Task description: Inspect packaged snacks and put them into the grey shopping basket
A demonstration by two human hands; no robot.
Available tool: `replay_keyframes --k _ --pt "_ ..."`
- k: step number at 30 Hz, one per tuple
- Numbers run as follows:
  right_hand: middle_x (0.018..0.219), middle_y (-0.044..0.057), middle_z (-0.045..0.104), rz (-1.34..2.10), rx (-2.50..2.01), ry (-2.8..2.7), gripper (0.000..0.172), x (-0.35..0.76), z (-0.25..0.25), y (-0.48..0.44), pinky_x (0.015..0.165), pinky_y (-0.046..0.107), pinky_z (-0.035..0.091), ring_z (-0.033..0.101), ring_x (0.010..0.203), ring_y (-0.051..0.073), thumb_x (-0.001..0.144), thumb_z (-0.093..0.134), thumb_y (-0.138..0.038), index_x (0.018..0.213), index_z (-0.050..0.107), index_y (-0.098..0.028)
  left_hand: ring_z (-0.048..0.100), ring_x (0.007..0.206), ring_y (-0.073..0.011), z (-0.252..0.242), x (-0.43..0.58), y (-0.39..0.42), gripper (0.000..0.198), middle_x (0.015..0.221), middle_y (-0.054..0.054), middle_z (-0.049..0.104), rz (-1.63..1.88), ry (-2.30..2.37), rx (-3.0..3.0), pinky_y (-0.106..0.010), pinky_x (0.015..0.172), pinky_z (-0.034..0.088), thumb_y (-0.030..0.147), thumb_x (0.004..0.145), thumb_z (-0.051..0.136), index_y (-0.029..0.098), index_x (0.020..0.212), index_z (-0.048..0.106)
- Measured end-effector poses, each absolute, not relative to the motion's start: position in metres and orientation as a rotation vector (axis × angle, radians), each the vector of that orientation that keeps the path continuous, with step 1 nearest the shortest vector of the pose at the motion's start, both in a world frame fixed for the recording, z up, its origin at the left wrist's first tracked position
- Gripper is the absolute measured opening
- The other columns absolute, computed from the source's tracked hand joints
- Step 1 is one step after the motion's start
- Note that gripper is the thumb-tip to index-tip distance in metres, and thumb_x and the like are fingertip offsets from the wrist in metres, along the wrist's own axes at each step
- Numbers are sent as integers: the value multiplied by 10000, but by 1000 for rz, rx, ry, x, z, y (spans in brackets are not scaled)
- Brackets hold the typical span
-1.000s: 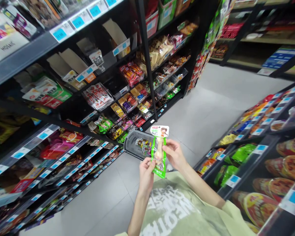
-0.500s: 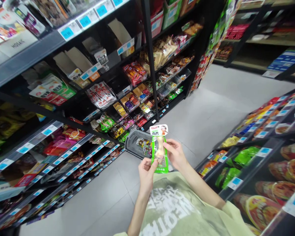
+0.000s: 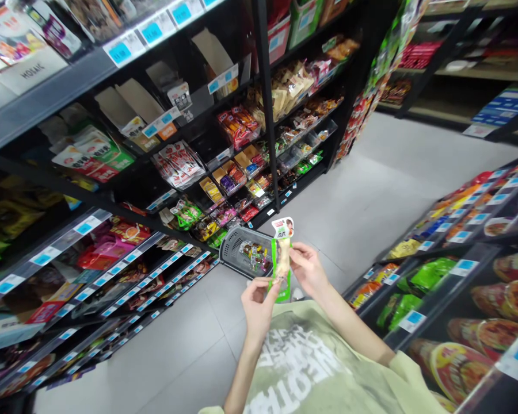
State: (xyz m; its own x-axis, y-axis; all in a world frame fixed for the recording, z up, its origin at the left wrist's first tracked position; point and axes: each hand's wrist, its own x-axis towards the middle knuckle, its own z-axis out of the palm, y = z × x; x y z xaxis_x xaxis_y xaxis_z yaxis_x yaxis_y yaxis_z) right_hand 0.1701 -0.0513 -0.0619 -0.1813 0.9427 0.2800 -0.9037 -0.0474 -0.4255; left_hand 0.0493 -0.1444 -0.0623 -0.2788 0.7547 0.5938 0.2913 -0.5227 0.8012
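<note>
Between my two hands is a green-edged snack packet with a clear window and a white top flap; something pale and long, like a chicken foot, shows inside. My left hand pinches its lower left edge between thumb and fingers. On the other side, my right hand grips the right edge near the middle. The packet is held upright in front of my shirt and looks slightly bent. Behind it on the floor stands a grey shopping basket with several small colourful packets inside, partly hidden by the packet and my left hand.
Tall black shelves with bagged snacks and blue price labels rise ahead and to the left. Close on my right is another shelf with green bags and instant noodle bowls. Grey tiled floor runs between them.
The packet has turned and bent, so it looks narrower than before, and its top flap leans right. Both hands keep their hold in nearly the same place. The basket stays put.
</note>
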Motion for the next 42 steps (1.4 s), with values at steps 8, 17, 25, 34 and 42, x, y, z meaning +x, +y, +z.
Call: replay_keyframes --k 8,17,25,34,42 --pt "675 0 728 1641 -96 -548 285 168 -64 -51 547 218 479 616 563 113 559 940 -309 755 760 -206 628 730 -144 -59 50 -147 240 760 -46 692 1797 1402 1554 -232 703 497 350 762 800 146 746 674" --pt "662 -3 722 1612 -127 -544 273 167 -63 -52 545 219 479 610 556 112 552 944 -310 741 769 -217 607 721 -139 -63 46 -146 277 761 -29 670 1738 1398 1487 -222 683 472 387 783 788 148 788 649" --pt "701 4 729 1584 -136 -603 260 165 -62 -53 555 227 484 611 578 117 599 929 -326 762 763 -211 636 756 -143 -65 45 -146 260 804 -41 698 1761 1379 1478 -227 712 495 375 811 770 147 834 647" --pt "1161 55 715 1615 -35 -851 365 164 -57 -57 722 272 548 682 887 187 847 747 -444 1160 691 -266 688 817 -188 -63 48 -142 127 831 -66 723 2092 1424 1755 -318 770 572 265 791 782 166 817 707" --pt "1314 87 652 1703 50 -805 467 163 -50 -65 837 366 563 692 951 219 903 618 -574 1262 622 -275 686 872 -199 -69 33 -149 435 985 -49 770 1715 1305 3022 -359 746 576 29 857 641 294 1196 702"
